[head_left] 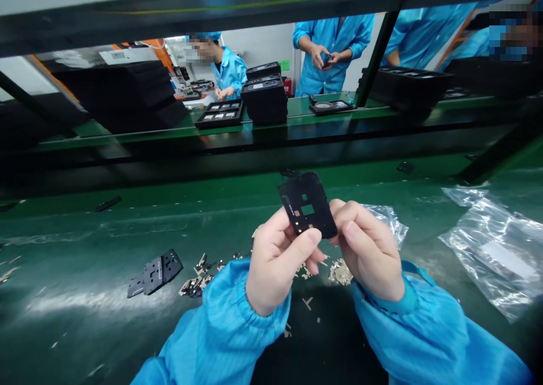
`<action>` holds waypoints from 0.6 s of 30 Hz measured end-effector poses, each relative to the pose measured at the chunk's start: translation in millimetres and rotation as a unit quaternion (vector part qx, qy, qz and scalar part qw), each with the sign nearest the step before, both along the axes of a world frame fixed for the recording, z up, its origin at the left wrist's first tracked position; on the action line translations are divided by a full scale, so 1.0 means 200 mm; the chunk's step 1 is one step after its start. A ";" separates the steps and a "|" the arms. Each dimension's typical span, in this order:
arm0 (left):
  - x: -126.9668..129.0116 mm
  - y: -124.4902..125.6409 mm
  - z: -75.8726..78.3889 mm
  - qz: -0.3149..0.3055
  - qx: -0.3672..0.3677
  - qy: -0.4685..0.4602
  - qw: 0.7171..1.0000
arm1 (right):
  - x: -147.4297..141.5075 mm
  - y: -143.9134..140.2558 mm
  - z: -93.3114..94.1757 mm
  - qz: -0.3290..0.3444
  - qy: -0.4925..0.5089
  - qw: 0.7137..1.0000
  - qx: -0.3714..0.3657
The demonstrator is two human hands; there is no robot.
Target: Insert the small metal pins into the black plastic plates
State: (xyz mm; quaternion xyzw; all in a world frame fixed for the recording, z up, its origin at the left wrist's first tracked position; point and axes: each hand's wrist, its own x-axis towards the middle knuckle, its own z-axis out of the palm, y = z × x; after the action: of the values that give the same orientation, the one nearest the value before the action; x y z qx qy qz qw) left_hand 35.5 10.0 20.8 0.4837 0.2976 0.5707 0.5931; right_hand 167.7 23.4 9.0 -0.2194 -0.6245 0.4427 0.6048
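**Two hands meet at chest height, fingers pinched**

I see both forearms, in blue sleeves with elastic cuffs, rising from the bottom edge and converging toward the middle. My left hand (278, 260) is half-curled, back toward me, its thumb stretched out to the right and pressed flat. My right hand (369, 249) sits just beside it, knuckles up, fingers folded inward and its thumb angled toward the left one. Both wrists bend slightly inward, and the two thumbs lie close together.

Clear plastic bags (492, 249) lie right, black plates (155, 273) left, stacked trays (265, 99) beyond the green bench (85, 328).
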 end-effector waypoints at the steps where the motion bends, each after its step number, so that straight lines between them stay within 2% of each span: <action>1: 0.00 0.00 0.00 0.011 0.009 0.017 1.000 | 0.00 0.00 0.00 -0.004 -0.003 1.000 -0.002; 4: 0.00 0.00 -0.01 0.023 0.019 0.051 0.998 | 0.01 0.00 -0.01 -0.040 -0.047 0.998 0.012; 6: 0.01 0.00 -0.01 0.010 0.008 0.041 0.999 | 0.01 0.01 -0.01 -0.083 -0.094 0.991 0.045; 10: 0.02 0.05 -0.03 -0.026 -0.041 0.001 0.999 | 0.00 0.03 -0.03 -0.172 -0.152 0.966 0.116; 14: 0.03 0.08 -0.01 -0.045 -0.092 -0.021 0.995 | -0.02 0.04 -0.03 -0.226 -0.161 0.949 0.148; 18: 0.05 0.11 0.03 -0.136 -0.102 -0.038 0.985 | -0.02 0.03 -0.01 -0.252 -0.136 0.947 0.144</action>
State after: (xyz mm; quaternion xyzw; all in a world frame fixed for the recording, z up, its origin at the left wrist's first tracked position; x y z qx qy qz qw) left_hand 44.9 32.6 27.5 0.4349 0.2630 0.4691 0.7222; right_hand 163.7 29.7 6.9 -0.3384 -0.6822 0.1470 0.6313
